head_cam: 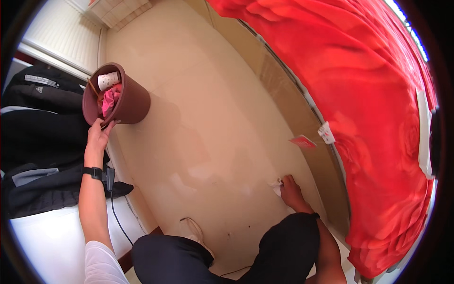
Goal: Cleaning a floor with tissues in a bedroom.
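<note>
My left hand [99, 134] grips the near rim of a maroon plastic wastebasket [134, 101], which is tilted with its mouth towards the left. Inside the basket are a white paper cup [109, 81], a crumpled pink wrapper [110, 101] and a thin stick [93, 87]. Low over the tiled floor, to the right, my right hand [293, 191] is closed around a crumpled white tissue [277, 186]. Part of the tissue sticks out past the fingers. Whether it touches the floor I cannot tell.
Black clothes [39, 138] hang or lie along the left side over a white surface [46, 241]. A bed with a red cover [376, 106] lines the right, with tags [326, 132] hanging from it. Small dark specks [228, 234] and a cord [193, 223] lie on the floor [198, 149] by my knees.
</note>
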The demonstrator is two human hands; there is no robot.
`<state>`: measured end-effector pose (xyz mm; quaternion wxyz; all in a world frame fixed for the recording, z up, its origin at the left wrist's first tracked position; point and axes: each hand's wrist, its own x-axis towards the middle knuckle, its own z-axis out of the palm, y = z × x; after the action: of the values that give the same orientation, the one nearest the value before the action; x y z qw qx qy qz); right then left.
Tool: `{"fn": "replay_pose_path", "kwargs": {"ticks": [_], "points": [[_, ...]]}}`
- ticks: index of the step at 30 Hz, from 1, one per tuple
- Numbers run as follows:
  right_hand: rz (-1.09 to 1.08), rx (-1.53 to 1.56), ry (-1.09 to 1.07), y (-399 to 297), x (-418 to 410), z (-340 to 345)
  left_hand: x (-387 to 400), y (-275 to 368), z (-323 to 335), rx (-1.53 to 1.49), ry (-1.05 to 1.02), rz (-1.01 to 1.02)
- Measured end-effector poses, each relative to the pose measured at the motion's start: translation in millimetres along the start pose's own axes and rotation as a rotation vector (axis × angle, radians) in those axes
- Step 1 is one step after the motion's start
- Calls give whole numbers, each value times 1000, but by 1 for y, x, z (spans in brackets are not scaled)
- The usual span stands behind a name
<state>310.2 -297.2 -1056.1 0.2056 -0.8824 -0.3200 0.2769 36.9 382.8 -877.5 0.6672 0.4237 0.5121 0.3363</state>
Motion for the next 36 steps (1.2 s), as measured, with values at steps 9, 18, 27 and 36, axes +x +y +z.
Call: {"fn": "replay_pose_path", "kwargs": {"ticks": [9, 18, 27, 36], "points": [[-114, 6, 118, 6, -5, 3, -147, -9, 36, 38, -11, -56], [-53, 38, 165, 6, -4, 16, -333, 4, 46, 255, -37, -73], [-89, -25, 141, 9, -10, 9, -373, -28, 23, 376, 10, -206], [-120, 63, -20, 0, -31, -37, -327, -50, -6, 575, -147, -112]]}}
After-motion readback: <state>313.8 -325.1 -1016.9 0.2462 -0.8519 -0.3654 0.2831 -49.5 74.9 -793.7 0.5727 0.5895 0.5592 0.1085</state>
